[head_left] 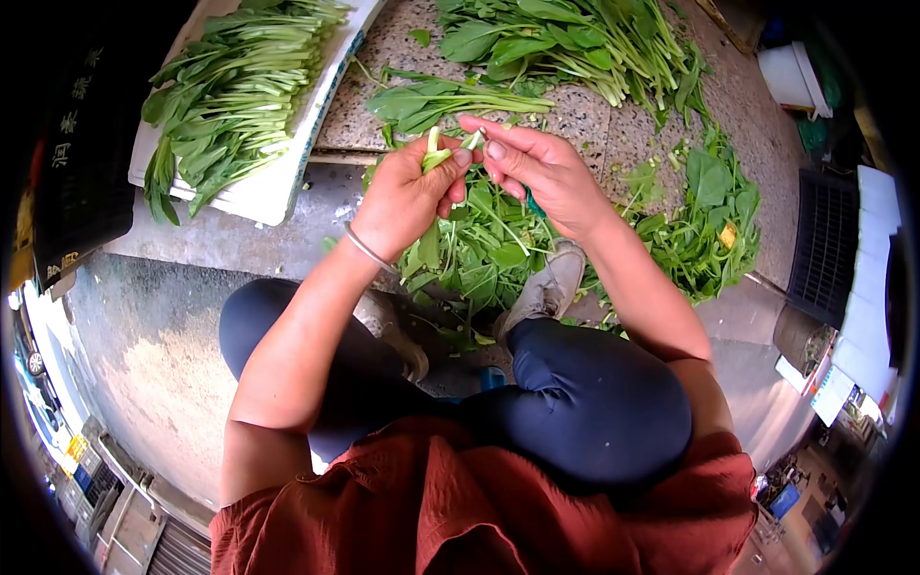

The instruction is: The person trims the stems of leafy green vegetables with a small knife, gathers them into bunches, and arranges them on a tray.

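Note:
My left hand (412, 187) is closed around a leafy green's stalk (433, 151), its pale cut end pointing up between thumb and fingers. Close by on the right, my right hand (541, 172) is closed, thumb and fingertips at the pale stem base. Under its palm shows part of a tool's teal handle (535, 203); the rest is hidden by the fingers. Below both hands lies a heap of loose leaves (489, 240). Just beyond the hands, a small bunch of greens (450, 101) rests on the speckled stone slab (585, 129).
Trimmed greens (254, 96) lie in rows on a white board (287, 192) at left. A larger pile of greens (575, 43) sits at the back. More leaves (709, 211) spread on the right, near a black crate (824, 244). A white bucket (793, 77) stands beyond.

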Demonstrator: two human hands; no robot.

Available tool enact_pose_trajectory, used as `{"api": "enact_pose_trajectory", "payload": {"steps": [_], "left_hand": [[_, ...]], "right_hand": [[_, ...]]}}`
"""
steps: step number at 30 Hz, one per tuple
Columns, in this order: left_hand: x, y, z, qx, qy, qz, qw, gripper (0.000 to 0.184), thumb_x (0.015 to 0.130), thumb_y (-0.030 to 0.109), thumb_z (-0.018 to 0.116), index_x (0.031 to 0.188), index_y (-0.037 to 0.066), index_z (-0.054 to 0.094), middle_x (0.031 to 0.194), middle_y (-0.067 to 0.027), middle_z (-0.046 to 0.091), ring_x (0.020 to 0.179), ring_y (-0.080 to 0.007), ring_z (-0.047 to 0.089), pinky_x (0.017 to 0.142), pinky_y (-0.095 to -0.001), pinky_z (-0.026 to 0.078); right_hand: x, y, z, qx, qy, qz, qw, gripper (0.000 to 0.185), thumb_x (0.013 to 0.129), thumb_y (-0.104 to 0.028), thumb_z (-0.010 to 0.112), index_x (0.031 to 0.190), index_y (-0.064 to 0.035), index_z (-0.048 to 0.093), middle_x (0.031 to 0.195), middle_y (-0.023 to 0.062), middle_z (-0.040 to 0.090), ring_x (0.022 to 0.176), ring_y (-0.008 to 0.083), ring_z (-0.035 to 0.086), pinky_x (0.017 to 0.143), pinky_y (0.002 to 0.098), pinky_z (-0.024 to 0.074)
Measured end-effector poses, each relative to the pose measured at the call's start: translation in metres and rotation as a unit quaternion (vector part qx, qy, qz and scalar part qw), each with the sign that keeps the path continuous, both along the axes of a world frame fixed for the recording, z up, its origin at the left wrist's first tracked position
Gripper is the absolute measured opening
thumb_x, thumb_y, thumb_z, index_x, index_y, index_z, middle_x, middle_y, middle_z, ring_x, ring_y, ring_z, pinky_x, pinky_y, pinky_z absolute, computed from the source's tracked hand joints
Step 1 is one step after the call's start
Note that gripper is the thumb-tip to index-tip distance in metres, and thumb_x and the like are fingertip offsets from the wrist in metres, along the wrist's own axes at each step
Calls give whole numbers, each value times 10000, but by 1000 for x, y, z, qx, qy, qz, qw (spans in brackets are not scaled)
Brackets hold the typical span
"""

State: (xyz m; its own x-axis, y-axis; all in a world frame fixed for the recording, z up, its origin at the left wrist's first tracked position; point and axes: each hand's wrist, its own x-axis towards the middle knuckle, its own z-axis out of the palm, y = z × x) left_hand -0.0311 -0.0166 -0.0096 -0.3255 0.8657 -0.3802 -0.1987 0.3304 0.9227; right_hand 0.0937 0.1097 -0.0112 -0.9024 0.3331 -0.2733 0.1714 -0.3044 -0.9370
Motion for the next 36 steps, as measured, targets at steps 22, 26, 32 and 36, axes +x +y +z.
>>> {"api": "enact_pose_trajectory", "payload": {"steps": [22, 26, 32, 36], "left_hand": [[1, 6, -4, -55, 20, 67, 996, 243, 865, 245, 594, 1006, 47, 609, 610, 51, 479, 493, -38, 413, 479, -180, 373], [2, 5, -6, -27, 59, 33, 997, 221, 886, 242, 563, 978, 55, 638, 595, 40, 484, 495, -34, 417, 471, -173, 358], [-1, 4, -17, -26, 108, 46, 993, 228, 896, 243, 547, 1004, 60, 630, 606, 26, 503, 540, -41, 447, 496, -194, 383], [2, 4, -15, 13, 279, 28, 960, 215, 852, 135, 569, 1055, 78, 614, 770, -25, 599, 670, -122, 540, 583, -249, 440]], "right_hand": [[4, 93, -88, 604, -219, -16, 766, 350, 767, -341, 627, 1075, -179, 595, 1014, 28, 548, 887, 240, 586, 728, 366, 479], [-1, 101, -97, 599, -241, -73, 760, 299, 760, -326, 634, 1019, -177, 627, 905, 41, 609, 800, 226, 617, 694, 354, 492], [14, 102, -87, 173, -127, -200, 956, 248, 734, -132, 702, 948, -25, 636, 827, 65, 657, 677, 124, 625, 583, 237, 462], [21, 89, -56, 108, -122, -212, 964, 197, 743, -57, 689, 920, 11, 633, 831, 67, 653, 662, 105, 613, 578, 207, 461]]}}
